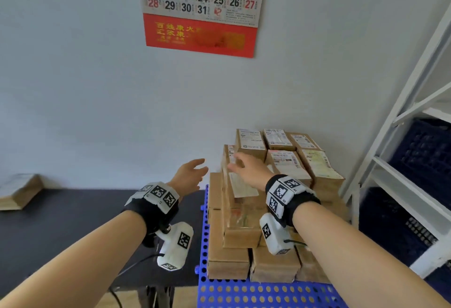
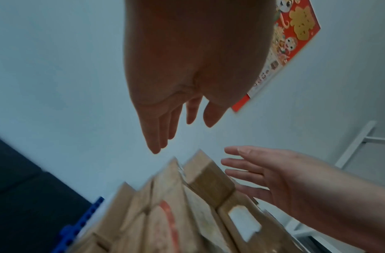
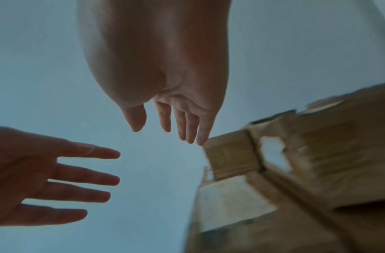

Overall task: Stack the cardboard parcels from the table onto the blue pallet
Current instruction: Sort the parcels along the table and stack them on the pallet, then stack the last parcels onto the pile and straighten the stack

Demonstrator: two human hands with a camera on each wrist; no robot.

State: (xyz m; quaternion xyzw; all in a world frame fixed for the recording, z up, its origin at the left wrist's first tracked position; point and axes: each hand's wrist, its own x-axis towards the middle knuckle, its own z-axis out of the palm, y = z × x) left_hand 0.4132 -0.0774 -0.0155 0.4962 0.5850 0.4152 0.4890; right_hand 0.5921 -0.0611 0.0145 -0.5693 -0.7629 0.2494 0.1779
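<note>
Several brown cardboard parcels [image 1: 278, 166] with white labels stand stacked on the blue perforated pallet [image 1: 244, 293], against the wall. One long parcel [image 1: 240, 200] lies on the stack's left side. My right hand [image 1: 246, 166] hovers over that parcel's far end with straight fingers, holding nothing; in the right wrist view its fingertips [image 3: 200, 137] reach a parcel corner [image 3: 230, 154]. My left hand [image 1: 192, 173] floats just left of the stack, fingers spread and empty, seen also as the left hand [image 2: 161, 123] above the parcels [image 2: 187, 205]. Another parcel [image 1: 19, 190] lies on the dark table at far left.
The dark table [image 1: 73, 212] runs left of the pallet. A white metal shelf rack [image 1: 400, 161] with dark blue crates [image 1: 424, 159] stands close on the right. A wall calendar [image 1: 202, 7] hangs above.
</note>
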